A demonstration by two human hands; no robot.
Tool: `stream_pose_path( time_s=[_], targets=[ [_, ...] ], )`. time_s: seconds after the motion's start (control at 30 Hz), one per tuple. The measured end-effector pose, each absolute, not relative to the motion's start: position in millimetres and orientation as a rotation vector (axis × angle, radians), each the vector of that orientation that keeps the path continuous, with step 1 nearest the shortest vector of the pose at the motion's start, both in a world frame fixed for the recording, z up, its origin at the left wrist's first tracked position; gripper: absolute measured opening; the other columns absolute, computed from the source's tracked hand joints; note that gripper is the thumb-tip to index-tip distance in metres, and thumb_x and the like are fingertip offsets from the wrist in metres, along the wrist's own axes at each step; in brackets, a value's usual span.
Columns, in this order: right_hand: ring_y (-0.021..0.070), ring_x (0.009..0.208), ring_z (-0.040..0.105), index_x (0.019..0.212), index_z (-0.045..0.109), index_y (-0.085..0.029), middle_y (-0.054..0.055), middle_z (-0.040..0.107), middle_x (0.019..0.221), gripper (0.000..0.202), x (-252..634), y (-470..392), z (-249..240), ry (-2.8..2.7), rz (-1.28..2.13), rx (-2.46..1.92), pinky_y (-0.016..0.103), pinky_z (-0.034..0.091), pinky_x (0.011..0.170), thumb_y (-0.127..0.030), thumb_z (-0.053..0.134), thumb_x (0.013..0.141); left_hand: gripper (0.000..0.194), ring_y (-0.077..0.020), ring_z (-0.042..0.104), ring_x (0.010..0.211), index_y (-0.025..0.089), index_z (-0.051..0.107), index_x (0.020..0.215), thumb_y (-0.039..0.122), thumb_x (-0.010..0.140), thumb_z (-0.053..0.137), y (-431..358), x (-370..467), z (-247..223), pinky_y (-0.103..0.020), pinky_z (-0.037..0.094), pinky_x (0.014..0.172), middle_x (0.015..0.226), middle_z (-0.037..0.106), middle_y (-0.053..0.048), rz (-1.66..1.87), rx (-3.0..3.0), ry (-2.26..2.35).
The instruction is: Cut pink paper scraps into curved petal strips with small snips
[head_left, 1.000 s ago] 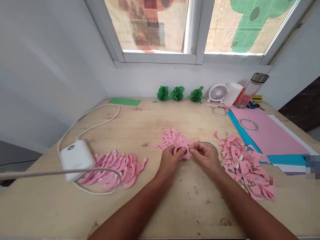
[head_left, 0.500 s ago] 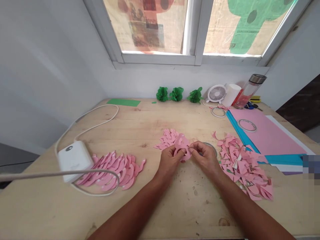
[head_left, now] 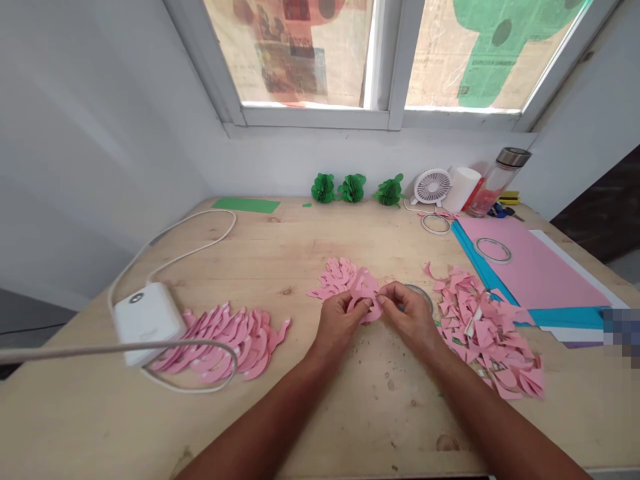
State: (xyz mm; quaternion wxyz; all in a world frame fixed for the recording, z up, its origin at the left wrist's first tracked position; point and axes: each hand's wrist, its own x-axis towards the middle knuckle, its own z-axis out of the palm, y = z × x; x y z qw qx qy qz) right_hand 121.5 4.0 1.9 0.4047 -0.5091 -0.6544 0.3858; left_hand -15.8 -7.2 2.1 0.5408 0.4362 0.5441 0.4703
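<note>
A pink paper cutout (head_left: 364,283) with an opening in it is held up over the middle of the table. My left hand (head_left: 339,327) grips its lower left side, thumb on top. At the cutout's right edge, my right hand (head_left: 411,317) has thumb and forefinger pinched together; any smaller piece between those fingertips is too small to make out. Just behind my left hand lies a small pile of pink cut pieces (head_left: 334,277). A roll of tape (head_left: 423,293) is partly hidden behind my right hand.
Curved pink strips (head_left: 240,343) lie at left beside a white power bank (head_left: 149,323) with a looping cable. Pink scraps (head_left: 493,333) are heaped at right, near coloured sheets (head_left: 535,267). Green paper balls (head_left: 353,189), a small fan (head_left: 433,187) and a glass bottle (head_left: 500,180) line the back.
Both hands stay in nearly the same place on the cutout. The whole view has shifted very slightly; nothing was let go or picked up.
</note>
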Motion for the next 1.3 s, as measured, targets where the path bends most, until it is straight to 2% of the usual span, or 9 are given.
stream_pose_path(
  time_s=[0.37, 0.63, 0.93, 1.13, 1.3],
  targets=[
    [0.0095, 0.055, 0.043, 0.075, 0.052, -0.018, -0.002, 0.05, 0.063, 0.012, 121.2, 5.3, -0.5, -1.572, 1.155, -1.218, 0.02, 0.035, 0.05, -0.029, 0.048, 0.078, 0.021, -0.0114, 0.048, 0.055, 0.013, 0.063, 0.061, 0.033, 0.063, 0.064, -5.8, -15.1, -2.9, -0.023, 0.045, 0.053, 0.057, 0.053, -0.001, 1.157, 0.988, 1.262],
    [0.0102, 0.057, 0.047, 0.074, 0.053, -0.017, -0.001, 0.054, 0.064, 0.012, 119.4, 4.1, 1.6, -1.576, 1.082, -1.246, 0.021, 0.038, 0.052, -0.028, 0.048, 0.077, 0.022, -0.012, 0.049, 0.056, 0.012, 0.065, 0.065, 0.034, 0.064, 0.064, -7.4, -14.5, -1.2, -0.021, 0.041, 0.051, 0.059, 0.056, -0.001, 1.13, 1.007, 1.268],
    [0.0114, 0.059, 0.049, 0.071, 0.053, -0.018, -0.001, 0.056, 0.063, 0.012, 119.9, 3.8, 1.0, -1.637, 0.971, -1.263, 0.022, 0.039, 0.055, -0.026, 0.047, 0.077, 0.021, -0.0165, 0.054, 0.062, 0.013, 0.065, 0.064, 0.034, 0.062, 0.065, -8.4, -15.0, -3.2, -0.024, 0.041, 0.057, 0.06, 0.06, -0.002, 1.164, 1.01, 1.268],
    [0.0126, 0.063, 0.052, 0.071, 0.054, -0.019, -0.001, 0.058, 0.065, 0.011, 118.5, 2.6, 0.9, -1.669, 0.917, -1.277, 0.022, 0.04, 0.06, -0.025, 0.048, 0.078, 0.019, -0.0146, 0.054, 0.062, 0.013, 0.064, 0.066, 0.032, 0.063, 0.065, -6.5, -13.4, -3.9, -0.024, 0.041, 0.06, 0.065, 0.062, -0.002, 1.175, 1.014, 1.233],
    [0.0139, 0.064, 0.053, 0.074, 0.058, -0.019, 0.0, 0.06, 0.067, 0.011, 118.2, 1.4, 0.3, -1.724, 0.843, -1.296, 0.024, 0.04, 0.062, -0.024, 0.049, 0.077, 0.016, -0.0125, 0.05, 0.058, 0.013, 0.063, 0.063, 0.029, 0.063, 0.063, -6.6, -12.8, -3.4, -0.023, 0.038, 0.057, 0.058, 0.056, 0.001, 1.172, 1.034, 1.293]
  ],
)
